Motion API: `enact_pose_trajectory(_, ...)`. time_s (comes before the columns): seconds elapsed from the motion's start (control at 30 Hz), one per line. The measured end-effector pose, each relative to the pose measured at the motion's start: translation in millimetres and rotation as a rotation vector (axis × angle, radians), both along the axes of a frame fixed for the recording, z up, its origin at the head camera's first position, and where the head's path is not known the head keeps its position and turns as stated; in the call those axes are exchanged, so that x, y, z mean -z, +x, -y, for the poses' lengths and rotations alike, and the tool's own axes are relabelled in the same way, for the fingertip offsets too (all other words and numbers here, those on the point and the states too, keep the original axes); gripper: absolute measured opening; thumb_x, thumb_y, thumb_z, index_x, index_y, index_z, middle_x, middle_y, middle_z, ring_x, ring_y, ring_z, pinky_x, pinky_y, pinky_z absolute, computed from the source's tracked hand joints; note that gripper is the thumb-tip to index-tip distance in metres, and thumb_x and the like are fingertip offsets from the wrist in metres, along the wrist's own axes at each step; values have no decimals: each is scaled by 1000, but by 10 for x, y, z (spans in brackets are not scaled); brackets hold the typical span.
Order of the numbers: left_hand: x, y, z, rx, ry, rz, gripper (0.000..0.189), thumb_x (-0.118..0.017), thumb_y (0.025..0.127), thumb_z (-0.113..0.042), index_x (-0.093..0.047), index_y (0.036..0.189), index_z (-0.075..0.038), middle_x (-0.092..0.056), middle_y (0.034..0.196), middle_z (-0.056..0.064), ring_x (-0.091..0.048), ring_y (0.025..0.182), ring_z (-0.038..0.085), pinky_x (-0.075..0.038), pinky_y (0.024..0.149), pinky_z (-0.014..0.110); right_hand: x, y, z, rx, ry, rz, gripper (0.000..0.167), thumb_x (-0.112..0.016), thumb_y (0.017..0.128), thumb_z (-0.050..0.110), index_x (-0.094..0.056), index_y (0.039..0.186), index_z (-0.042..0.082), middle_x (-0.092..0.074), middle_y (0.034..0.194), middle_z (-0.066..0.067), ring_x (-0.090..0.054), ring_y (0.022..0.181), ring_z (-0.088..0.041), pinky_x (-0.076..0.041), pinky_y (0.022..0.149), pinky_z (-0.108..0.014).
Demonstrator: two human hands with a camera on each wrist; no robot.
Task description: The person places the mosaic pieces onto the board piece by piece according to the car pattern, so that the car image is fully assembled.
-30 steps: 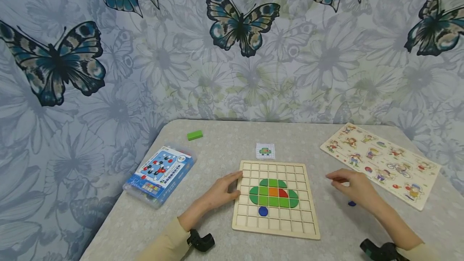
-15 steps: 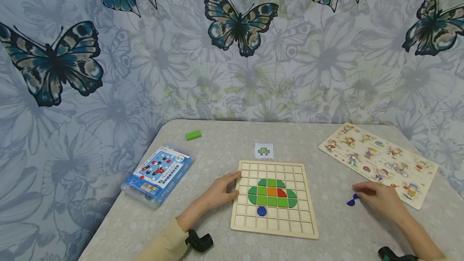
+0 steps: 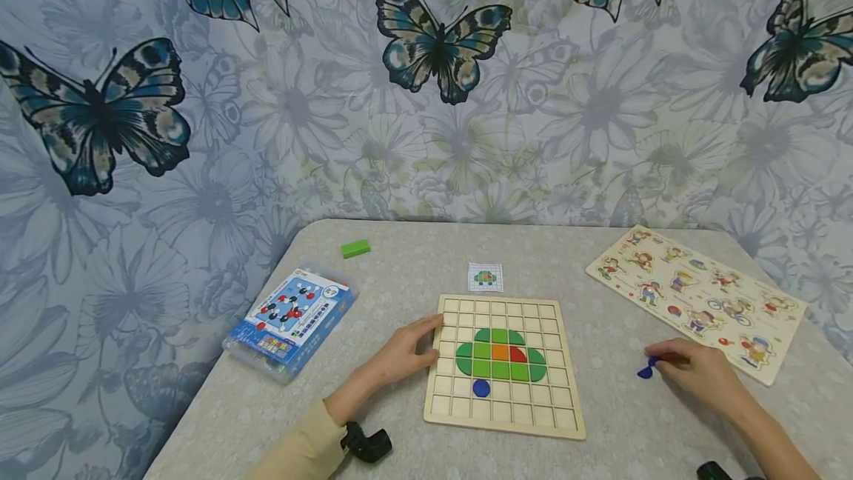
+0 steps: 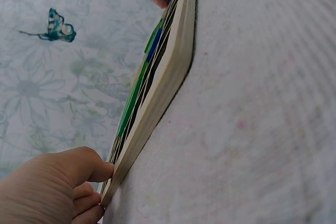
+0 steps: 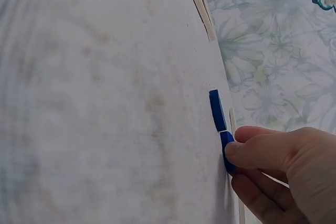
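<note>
My left hand (image 3: 403, 352) touches the left edge of a square wooden grid board (image 3: 566, 421) with its thumb and fingers. Green, orange and red tiles (image 3: 500, 370) form a shape in the board's middle, and a blue round shape (image 3: 481, 388) sits just below them. Right of the board, my right hand (image 3: 700, 376) pinches a small blue piece (image 5: 227, 148) between thumb and fingers, down at the tabletop. A second blue piece (image 5: 216, 109) lies against it on the table; its curved outline shows in the head view.
A small pattern card (image 3: 485, 278) lies behind the board. A blue-labelled plastic box (image 3: 293, 321) is at left, with a green block (image 3: 355, 248) farther back. A wooden picture board (image 3: 693, 295) lies at the right, near the right hand.
My right hand has moved right and down to the blue pieces, and its fingers have come together on one of them. The left hand has stayed at the board's edge.
</note>
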State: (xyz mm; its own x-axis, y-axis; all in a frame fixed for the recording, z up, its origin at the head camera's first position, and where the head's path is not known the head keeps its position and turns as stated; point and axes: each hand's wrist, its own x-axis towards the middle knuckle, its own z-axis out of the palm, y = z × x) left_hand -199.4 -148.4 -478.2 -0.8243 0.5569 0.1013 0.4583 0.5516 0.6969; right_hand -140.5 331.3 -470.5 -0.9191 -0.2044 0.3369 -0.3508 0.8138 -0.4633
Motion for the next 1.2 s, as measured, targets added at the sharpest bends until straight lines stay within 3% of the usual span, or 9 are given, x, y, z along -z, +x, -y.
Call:
enact_pose_trajectory(0.13, 9, -2, 2, -1, 0, -2, 62, -60, 88, -13, -36, 144, 1, -38, 145, 15, -32, 135, 29, -29, 107, 46, -6, -14, 10, 5, 16, -19, 20, -73, 73, -5, -74, 89, 8, -70, 83, -2, -60, 70, 3, -51, 58, -20)
enact_pose_trajectory(0.4, 11, 4, 3, 2, -7, -6, 62, -60, 89, -13, -36, 144, 1, -37, 146, 15, -32, 135, 29, -29, 107, 47, -24, -11, 32, 25, 48, 65, 20, -73, 75, -4, -74, 92, 7, -69, 87, -4, -64, 72, -8, -52, 59, -23)
enact_pose_trajectory(0.7, -4, 4, 6, 6, -5, 4, 62, -60, 89, -12, -35, 144, 1, -37, 146, 16, -31, 135, 29, -29, 107, 46, -87, -19, 105, 30, 5, -32, 20, -74, 75, -1, -73, 93, 6, -71, 85, -3, -62, 70, 0, -51, 58, -22)
enact_pose_trajectory(0.93, 8, -3, 14, 6, -4, 3, 62, -60, 89, -13, -35, 144, 0, -36, 146, 16, -31, 135, 29, -29, 107, 46, -334, 71, 645, -41, -99, -119, 23, -75, 75, -1, -73, 96, 8, -70, 84, 1, -64, 71, -6, -50, 54, -21)
enact_pose_trajectory(1.1, 13, -13, 13, 3, -11, 2, 63, -61, 89, -13, -35, 144, 0, -36, 146, 15, -31, 135, 29, -29, 107, 45, -404, 178, 1200, -170, -175, -123, 25, -76, 73, -4, -73, 94, 9, -69, 86, 7, -63, 73, -4, -53, 59, -25)
enact_pose_trajectory(1.2, 26, -19, 10, 3, -13, -2, 62, -61, 89, -14, -36, 144, 0, -37, 146, 15, -31, 135, 29, -29, 107, 46, -366, 226, 1479, -264, -203, -92, 24, -76, 73, -5, -72, 92, 10, -68, 87, 9, -62, 74, -3, -54, 62, -27)
